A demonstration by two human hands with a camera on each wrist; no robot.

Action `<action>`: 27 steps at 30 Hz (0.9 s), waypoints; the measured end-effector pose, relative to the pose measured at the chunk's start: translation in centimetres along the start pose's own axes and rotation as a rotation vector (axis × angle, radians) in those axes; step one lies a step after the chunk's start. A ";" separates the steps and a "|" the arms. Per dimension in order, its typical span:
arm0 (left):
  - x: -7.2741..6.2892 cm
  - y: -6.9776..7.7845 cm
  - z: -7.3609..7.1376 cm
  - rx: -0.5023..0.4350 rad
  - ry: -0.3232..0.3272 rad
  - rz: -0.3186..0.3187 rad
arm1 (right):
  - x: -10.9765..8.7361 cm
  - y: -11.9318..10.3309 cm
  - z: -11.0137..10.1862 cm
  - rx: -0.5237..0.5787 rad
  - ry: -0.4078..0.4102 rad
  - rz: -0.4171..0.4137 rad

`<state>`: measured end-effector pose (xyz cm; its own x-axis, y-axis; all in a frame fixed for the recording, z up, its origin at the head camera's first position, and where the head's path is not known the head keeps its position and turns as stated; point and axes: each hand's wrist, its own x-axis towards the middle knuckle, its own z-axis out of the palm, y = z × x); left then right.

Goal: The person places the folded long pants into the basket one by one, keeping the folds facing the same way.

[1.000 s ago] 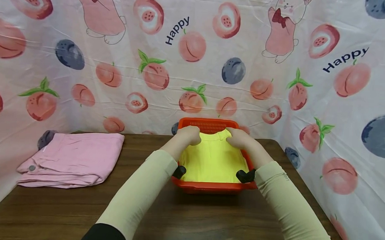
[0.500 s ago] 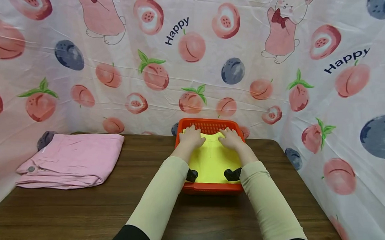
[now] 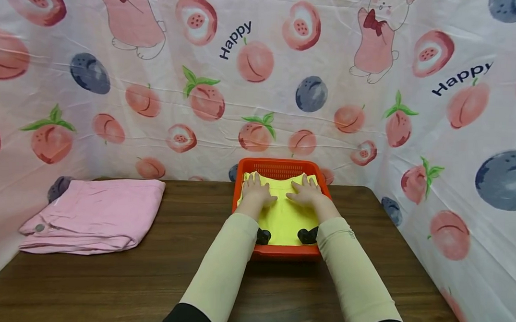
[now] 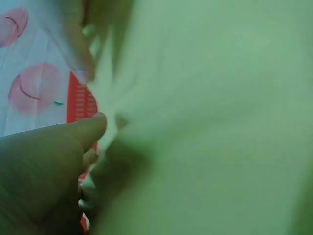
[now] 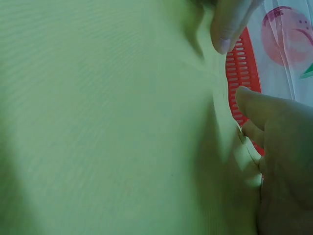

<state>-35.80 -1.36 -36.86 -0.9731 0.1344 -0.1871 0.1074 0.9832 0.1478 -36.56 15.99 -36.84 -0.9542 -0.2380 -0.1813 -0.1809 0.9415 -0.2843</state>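
A folded yellow garment with a waistband along its far end lies in the orange-red basket. On its far left part rests my left hand, fingers spread and straight. My right hand lies likewise on the far right part, its thumb pointing inward toward the other thumb. Both hands touch the cloth from above and grip nothing. In the left wrist view the yellow cloth fills most of the picture, with the basket's slotted wall behind it. The right wrist view shows the slotted basket wall too.
Folded pink trousers with a metal button lie on the left of the brown wooden table. A fruit-printed cloth curtain hangs behind the table and along both sides, close behind the basket.
Both hands have let go of the garment's waistband corners, straightened their fingers and moved inward, then slightly nearer over the cloth. The garment lies lower in the basket. The pink trousers stay put.
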 end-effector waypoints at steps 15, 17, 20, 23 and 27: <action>-0.5 -0.2 -0.3 0.075 -0.056 -0.024 | 0.0 -0.2 0.0 -0.046 -0.051 0.040; -0.3 -0.2 -0.2 0.082 -0.063 -0.036 | 0.2 -0.1 0.0 -0.046 -0.066 0.047; 0.2 -0.2 0.0 0.083 -0.068 -0.049 | 0.6 0.1 0.1 -0.049 -0.074 0.042; 0.6 -0.3 0.2 0.104 -0.076 -0.052 | 0.6 0.1 0.1 -0.045 -0.080 0.051; 0.8 -0.3 0.2 0.114 -0.108 -0.050 | 0.2 -0.3 0.1 -0.049 -0.078 0.057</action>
<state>-36.57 -1.55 -37.24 -0.9510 0.0917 -0.2954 0.0882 0.9958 0.0253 -36.69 15.64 -36.86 -0.9422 -0.1997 -0.2691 -0.1401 0.9642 -0.2252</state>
